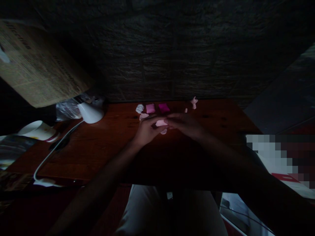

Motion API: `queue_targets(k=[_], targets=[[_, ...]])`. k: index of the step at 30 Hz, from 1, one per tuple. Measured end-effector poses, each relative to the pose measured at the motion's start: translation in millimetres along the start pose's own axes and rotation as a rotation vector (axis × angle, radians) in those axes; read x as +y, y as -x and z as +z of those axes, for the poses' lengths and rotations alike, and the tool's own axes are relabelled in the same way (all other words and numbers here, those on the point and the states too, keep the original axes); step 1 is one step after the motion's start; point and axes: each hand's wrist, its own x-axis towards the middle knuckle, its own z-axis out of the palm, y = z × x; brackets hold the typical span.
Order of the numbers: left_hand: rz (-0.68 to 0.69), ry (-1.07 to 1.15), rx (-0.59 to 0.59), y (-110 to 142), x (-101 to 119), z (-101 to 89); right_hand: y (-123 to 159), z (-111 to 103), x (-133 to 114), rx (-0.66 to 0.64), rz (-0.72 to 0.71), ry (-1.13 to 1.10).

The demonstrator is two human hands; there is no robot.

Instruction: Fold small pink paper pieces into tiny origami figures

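Note:
Both hands meet over the wooden table, holding a pale pink piece of what looks like modelling clay (161,123) between them. My left hand (147,129) grips its left side, fingers curled over the far edge. From the right, my right hand (184,124) pinches the same piece. Another pale pink bit (163,131) lies just below the fingers, and one more (143,116) sits beside my left hand. Behind the hands are a white crumpled lump (140,108), a pink square (150,108) and a magenta square (164,108). An irregular pale pink piece (194,103) lies farther right.
On the left a lamp with a white base (90,112) and a newsprint-patterned shade (44,65) leans over the table (98,154). Its white cord (55,149) runs to the front edge. A white cup (38,130) lies at the far left. A dark textured wall (157,49) stands behind.

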Motion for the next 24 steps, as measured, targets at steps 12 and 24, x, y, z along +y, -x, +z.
queue_targets(k=[12,24], targets=[[-0.149,0.126,0.005,0.2,0.3,1.7,-0.1,-2.6,-2.7,0.041,-0.013,-0.042],[-0.434,0.522,-0.004,-3.1,-1.4,1.7,-2.0,-8.2,-5.7,0.125,-0.103,0.008]])
